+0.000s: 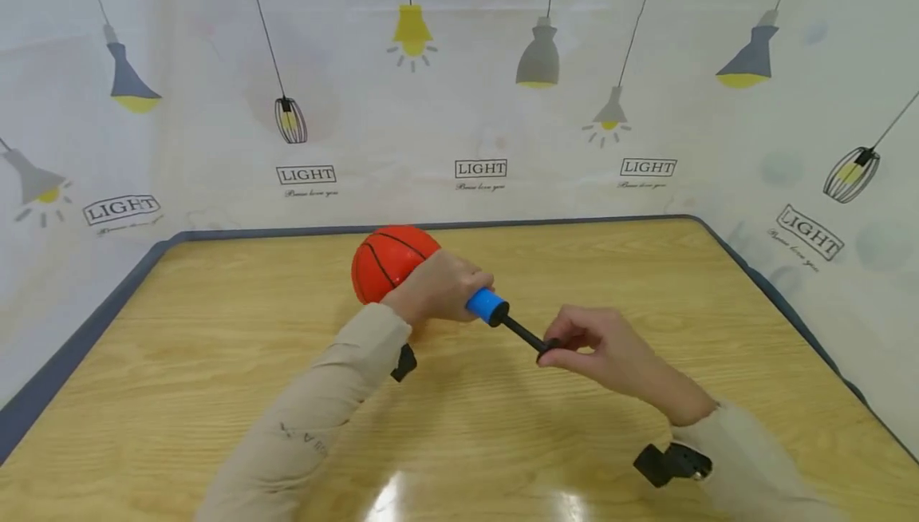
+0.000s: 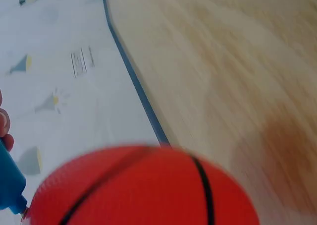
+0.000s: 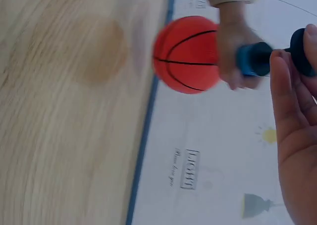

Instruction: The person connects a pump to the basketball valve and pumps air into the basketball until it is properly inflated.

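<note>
My left hand [image 1: 441,286] grips the blue barrel of a small hand pump [image 1: 487,306], fingers curled round it. Between thumb and fingers, my right hand [image 1: 610,346] pinches the black handle [image 1: 547,349] at the end of the pump's rod, which is drawn out of the barrel. A red ball [image 1: 388,259] with black basketball lines is beyond the left hand, partly hidden by it. In the left wrist view the tip of the blue pump [image 2: 10,180] meets the side of the ball [image 2: 143,190]. The right wrist view shows the ball [image 3: 185,54] above the tabletop's edge line.
A wood-grain table [image 1: 237,330] with a dark blue border lies beneath the hands. Behind it and at both sides hangs a white backdrop [image 1: 388,139] printed with lamps and the word LIGHT. Each wrist carries a black camera [image 1: 671,464] on a strap.
</note>
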`<state>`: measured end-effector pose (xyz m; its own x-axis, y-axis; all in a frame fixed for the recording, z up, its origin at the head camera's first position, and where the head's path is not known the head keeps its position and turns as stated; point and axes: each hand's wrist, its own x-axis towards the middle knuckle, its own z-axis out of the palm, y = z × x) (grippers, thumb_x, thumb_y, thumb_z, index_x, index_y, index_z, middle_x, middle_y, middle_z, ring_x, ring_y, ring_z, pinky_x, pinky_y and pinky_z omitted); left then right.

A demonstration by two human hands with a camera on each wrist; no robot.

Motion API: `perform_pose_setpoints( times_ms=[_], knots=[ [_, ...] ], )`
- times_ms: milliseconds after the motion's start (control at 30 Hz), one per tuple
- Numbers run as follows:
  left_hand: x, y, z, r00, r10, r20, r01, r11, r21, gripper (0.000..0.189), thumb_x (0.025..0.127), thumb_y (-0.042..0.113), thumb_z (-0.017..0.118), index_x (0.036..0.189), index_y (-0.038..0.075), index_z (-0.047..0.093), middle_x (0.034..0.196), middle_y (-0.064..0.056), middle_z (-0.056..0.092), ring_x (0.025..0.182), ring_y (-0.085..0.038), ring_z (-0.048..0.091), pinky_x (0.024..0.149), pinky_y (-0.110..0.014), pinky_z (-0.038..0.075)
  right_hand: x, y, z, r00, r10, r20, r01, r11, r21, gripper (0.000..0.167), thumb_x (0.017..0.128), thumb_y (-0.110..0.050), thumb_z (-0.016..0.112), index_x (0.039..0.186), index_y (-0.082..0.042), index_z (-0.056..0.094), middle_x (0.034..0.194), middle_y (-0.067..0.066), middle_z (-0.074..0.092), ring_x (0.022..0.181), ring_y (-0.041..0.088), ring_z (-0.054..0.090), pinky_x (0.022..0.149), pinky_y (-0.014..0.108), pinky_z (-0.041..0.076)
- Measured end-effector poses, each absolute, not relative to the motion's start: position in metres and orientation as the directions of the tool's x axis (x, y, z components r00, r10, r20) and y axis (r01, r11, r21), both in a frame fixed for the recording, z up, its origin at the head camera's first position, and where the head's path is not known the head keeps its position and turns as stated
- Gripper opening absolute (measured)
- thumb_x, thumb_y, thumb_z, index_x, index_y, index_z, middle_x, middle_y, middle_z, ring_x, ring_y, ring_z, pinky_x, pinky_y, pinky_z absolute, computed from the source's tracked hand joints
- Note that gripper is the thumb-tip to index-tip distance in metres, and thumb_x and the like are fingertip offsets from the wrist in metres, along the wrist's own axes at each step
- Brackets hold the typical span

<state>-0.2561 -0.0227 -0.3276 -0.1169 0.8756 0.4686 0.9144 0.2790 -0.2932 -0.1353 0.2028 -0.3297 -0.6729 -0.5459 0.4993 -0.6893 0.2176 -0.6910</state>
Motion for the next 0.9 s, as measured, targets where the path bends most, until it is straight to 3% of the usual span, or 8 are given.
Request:
perform_pose_setpoints(
  times_ms=[167, 400, 667, 800, 900],
  knots=[
    [-0.260, -0.026, -0.328, -0.157, 0.848, 0.506, 0.911, 0.322, -0.257, 0.016, 0.067, 0.018, 0.070, 0.071, 0.011, 0.057, 0.062, 0.003, 0.059, 0.053, -0.008, 0.056, 0.052, -0.021, 0.047, -0.121, 0.219, -0.323, -0.667, -0.573, 0.477, -0.649, 0.131, -0.750, 0.010, 0.079, -0.002, 0.062, 0.083, -0.008, 0.056, 0.077, 0.006, 0.059, 0.064, 0.011, 0.058, 0.052, 0.025, 0.049],
    [-0.254, -0.008, -0.333, -0.117, 0.797, 0.592, 0.933, 0.292, -0.209, 0.013, 0.067, 0.016, 0.068, 0.073, 0.009, 0.058, 0.063, 0.002, 0.061, 0.052, -0.007, 0.057, 0.052, -0.019, 0.046, -0.157, 0.198, -0.330, -0.617, -0.548, 0.565, -0.722, 0.107, -0.684, 0.005, 0.081, -0.003, 0.060, 0.084, -0.004, 0.056, 0.072, 0.005, 0.058, 0.057, 0.009, 0.053, 0.048, 0.025, 0.047],
    [-0.256, -0.010, -0.340, -0.068, 0.844, 0.532, 0.923, 0.256, -0.287, 0.013, 0.069, 0.020, 0.066, 0.072, 0.012, 0.056, 0.058, 0.005, 0.057, 0.050, -0.005, 0.053, 0.050, -0.018, 0.045, -0.158, 0.191, -0.340, -0.665, -0.546, 0.509, -0.713, 0.261, -0.651, 0.014, 0.073, 0.002, 0.066, 0.081, -0.007, 0.058, 0.070, 0.002, 0.061, 0.058, 0.008, 0.059, 0.052, 0.025, 0.050],
    [-0.261, -0.016, -0.341, -0.119, 0.844, 0.522, 0.922, 0.289, -0.257, 0.015, 0.069, 0.020, 0.068, 0.071, 0.012, 0.056, 0.060, 0.005, 0.058, 0.052, -0.006, 0.055, 0.051, -0.019, 0.045, -0.137, 0.206, -0.334, -0.666, -0.547, 0.506, -0.702, 0.230, -0.674, 0.016, 0.074, 0.001, 0.066, 0.082, -0.010, 0.059, 0.073, 0.001, 0.062, 0.061, 0.009, 0.060, 0.053, 0.024, 0.050],
    [-0.265, -0.020, -0.341, -0.160, 0.831, 0.533, 0.921, 0.320, -0.222, 0.016, 0.066, 0.017, 0.071, 0.069, 0.012, 0.056, 0.060, 0.004, 0.059, 0.053, -0.007, 0.056, 0.051, -0.020, 0.045, -0.125, 0.215, -0.328, -0.634, -0.560, 0.534, -0.720, 0.174, -0.672, 0.016, 0.075, 0.000, 0.066, 0.084, -0.011, 0.059, 0.075, 0.002, 0.061, 0.062, 0.010, 0.059, 0.052, 0.023, 0.050]
  ],
)
